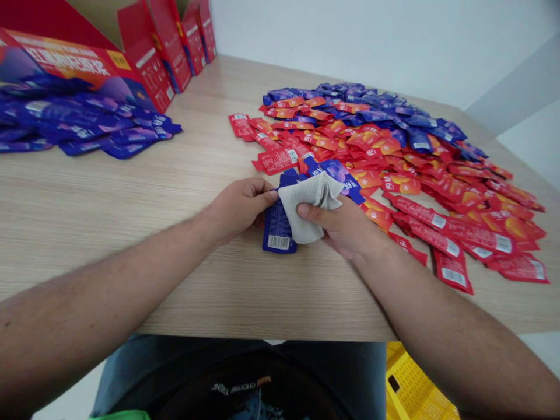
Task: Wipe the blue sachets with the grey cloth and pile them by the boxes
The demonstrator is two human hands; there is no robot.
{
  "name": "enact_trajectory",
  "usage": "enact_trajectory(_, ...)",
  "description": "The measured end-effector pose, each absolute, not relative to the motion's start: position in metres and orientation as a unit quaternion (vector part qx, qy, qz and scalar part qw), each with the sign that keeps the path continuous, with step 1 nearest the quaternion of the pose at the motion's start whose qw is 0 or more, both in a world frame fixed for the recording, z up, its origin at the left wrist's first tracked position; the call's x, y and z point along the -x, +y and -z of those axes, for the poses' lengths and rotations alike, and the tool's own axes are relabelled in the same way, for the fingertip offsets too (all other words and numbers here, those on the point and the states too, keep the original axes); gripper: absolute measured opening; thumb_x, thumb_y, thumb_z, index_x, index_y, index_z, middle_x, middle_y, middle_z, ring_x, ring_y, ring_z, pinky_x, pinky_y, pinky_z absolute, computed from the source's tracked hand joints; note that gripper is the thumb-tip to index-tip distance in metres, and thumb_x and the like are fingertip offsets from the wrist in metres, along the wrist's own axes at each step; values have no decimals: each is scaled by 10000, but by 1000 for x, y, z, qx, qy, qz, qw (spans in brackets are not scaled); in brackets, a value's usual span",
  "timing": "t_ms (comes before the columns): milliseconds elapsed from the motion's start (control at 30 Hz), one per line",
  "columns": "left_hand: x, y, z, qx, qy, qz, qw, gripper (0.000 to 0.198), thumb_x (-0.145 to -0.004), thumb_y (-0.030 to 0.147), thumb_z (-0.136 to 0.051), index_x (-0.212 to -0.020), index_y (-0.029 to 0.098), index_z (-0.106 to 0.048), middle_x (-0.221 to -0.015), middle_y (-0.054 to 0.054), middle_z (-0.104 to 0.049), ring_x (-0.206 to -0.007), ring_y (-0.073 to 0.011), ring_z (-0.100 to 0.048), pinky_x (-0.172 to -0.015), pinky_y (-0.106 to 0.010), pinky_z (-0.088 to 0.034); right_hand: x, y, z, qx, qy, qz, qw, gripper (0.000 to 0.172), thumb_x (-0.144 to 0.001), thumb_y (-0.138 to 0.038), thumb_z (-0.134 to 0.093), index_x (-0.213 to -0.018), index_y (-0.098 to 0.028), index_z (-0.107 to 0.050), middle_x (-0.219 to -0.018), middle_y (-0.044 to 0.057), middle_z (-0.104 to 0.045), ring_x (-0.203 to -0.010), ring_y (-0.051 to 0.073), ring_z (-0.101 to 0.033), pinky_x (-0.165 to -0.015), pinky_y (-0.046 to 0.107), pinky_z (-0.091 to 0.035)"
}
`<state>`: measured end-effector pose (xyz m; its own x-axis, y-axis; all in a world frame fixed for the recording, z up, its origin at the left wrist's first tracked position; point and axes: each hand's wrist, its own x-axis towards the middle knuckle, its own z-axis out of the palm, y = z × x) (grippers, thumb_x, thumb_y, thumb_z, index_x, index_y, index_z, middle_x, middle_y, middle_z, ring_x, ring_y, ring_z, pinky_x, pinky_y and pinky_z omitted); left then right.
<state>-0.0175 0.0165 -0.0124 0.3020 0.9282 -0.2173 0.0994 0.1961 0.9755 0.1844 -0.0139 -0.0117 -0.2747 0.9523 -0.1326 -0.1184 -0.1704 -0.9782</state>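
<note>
My left hand (245,210) pinches the left edge of a blue pouch (279,230) between thumb and fingers, above the table near its front. A white barcode label shows at the pouch's lower end. A folded whitish cloth (301,213) lies against the pouch's right side, with my right hand (336,224) closed around it, thumb on top. The right fingers are hidden under the cloth and pouch. Just beyond the cloth, another blue pouch (336,172) lies at the near edge of a pile of red pouches (367,140).
Blue pouches (376,99) cover the far side of the pile. To the left, more blue pouches (87,122) are heaped before an open red carton (79,61). Several upright red boxes stand behind it. A yellow plastic crate (411,379) is below the table's (210,309) front edge.
</note>
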Motion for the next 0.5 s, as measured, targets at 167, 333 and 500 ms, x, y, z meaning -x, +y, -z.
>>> enact_trajectory(167,17,16,10,-527,485,-350,604,176,-840,335,-697,-740,208,-627,-637,2,-599,-546,-130,-538,-523,-249,-456,-188,-12,10,455,-546,-565,419,393,-762,-455,-830,-1073,-264,-683,-1042,18,-774,-960,252,-740,-886,462,-616)
enact_trajectory(333,14,14,2,-487,477,-366,634,184,-848,241,-668,-725,209,-535,-617,26,-550,-532,-124,-535,-504,-245,-463,-199,-8,4,521,-735,-235,365,258,-859,-378,-721,-1080,-245,-702,-1023,45,-758,-989,283,-698,-907,490,-559)
enact_trajectory(500,10,9,-3,-442,480,-359,667,181,-877,201,-622,-749,214,-495,-610,39,-527,-518,-119,-519,-487,-238,-450,-192,-18,2,478,-813,-115,312,181,-842,-263,-692,-1017,-221,-676,-1016,88,-727,-998,275,-662,-876,433,-545)
